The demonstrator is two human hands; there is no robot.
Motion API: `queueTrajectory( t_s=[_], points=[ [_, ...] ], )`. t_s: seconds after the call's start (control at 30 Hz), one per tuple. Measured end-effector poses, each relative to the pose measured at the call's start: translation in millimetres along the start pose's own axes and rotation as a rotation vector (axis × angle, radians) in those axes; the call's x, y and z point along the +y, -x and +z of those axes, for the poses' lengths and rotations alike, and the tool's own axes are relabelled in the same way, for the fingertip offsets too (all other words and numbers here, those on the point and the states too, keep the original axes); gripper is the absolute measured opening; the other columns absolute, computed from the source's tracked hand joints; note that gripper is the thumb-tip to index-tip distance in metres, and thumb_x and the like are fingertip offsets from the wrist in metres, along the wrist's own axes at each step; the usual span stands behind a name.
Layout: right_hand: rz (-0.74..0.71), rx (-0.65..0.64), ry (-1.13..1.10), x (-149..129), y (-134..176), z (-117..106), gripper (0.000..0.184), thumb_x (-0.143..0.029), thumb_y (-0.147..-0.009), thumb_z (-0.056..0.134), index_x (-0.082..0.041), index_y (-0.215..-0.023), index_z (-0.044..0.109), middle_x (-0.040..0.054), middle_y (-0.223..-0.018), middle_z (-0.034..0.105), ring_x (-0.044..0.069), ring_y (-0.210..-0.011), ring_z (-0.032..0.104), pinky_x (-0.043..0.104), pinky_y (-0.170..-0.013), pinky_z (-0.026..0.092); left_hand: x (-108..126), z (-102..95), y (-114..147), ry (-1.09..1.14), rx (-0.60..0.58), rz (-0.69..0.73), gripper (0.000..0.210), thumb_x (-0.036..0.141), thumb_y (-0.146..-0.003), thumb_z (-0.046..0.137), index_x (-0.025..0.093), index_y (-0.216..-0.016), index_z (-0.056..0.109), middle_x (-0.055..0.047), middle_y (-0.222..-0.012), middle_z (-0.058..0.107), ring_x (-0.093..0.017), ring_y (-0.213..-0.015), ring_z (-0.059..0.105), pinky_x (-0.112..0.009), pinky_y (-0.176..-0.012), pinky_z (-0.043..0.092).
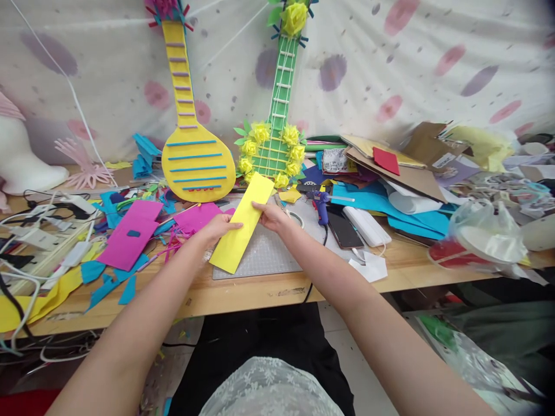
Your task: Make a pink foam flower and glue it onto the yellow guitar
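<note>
A yellow rectangular strip of craft paper or foam (236, 240) is held slantwise between my two hands, above a grey cutting mat (271, 257). My left hand (220, 227) pinches its left edge, thumb on top. On the opposite edge my right hand (269, 216) grips it, also with the thumb over the face. Behind the strip stand two handmade lutes: a yellow one (199, 159) with blue bars, and a green one (272, 153) ringed with yellow paper flowers. A roll of tape (296, 218) lies just right of my right hand.
Magenta sheets (132, 234) and blue scraps (128, 290) litter the left, beside power strips and cables (56, 242). To the right lie a glue gun (321, 208), a phone (344, 227), a white power bank (367, 225), stacked cardboard (394, 173) and a bagged red-white tub (477, 245).
</note>
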State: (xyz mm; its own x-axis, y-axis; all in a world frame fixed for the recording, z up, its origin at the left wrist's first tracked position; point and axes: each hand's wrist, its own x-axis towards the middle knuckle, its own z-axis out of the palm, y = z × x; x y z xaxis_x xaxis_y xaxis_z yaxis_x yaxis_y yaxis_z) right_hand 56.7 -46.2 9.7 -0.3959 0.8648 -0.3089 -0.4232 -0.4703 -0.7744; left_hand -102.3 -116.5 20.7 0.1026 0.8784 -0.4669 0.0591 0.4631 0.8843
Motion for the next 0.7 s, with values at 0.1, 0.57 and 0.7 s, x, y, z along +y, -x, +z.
queueTrajectory(
  t_s=[0.1,0.57,0.7],
  points=[
    [-0.146,0.164,-0.016,2,-3,-5,0.015,-0.006,-0.079,0.055,-0.019,-0.084,0.059,-0.0024,-0.071,0.070,0.013,-0.074,0.067,0.031,-0.080,0.057,1,-6.3,-5,-0.046,0.025,0.034,0.044,0.037,-0.049,0.082,0.015,-0.085,0.067,-0.007,-0.074,0.071,-0.022,-0.065,0.066,-0.033,-0.061,0.051],
    [-0.374,0.274,-0.206,12,-14,-40,0.013,-0.011,-0.075,0.060,-0.020,-0.084,0.058,-0.0023,-0.080,0.072,0.015,-0.083,0.068,0.031,-0.084,0.055,34,-123.7,-15,-1.210,0.641,-0.048,0.025,0.026,-0.060,0.077,0.014,-0.069,0.057,-0.011,-0.083,0.066,-0.030,-0.094,0.059,-0.040,-0.082,0.045],
    [-0.351,0.239,-0.249,11,-11,-44,0.015,-0.008,-0.074,0.061,-0.018,-0.084,0.060,-0.0014,-0.079,0.073,0.015,-0.081,0.069,0.031,-0.085,0.055,45,-109.8,-19,-1.277,0.532,-0.151,0.019,0.020,-0.058,0.075,0.014,-0.058,0.057,-0.011,-0.079,0.067,-0.029,-0.094,0.060,-0.038,-0.085,0.045]
  ],
)
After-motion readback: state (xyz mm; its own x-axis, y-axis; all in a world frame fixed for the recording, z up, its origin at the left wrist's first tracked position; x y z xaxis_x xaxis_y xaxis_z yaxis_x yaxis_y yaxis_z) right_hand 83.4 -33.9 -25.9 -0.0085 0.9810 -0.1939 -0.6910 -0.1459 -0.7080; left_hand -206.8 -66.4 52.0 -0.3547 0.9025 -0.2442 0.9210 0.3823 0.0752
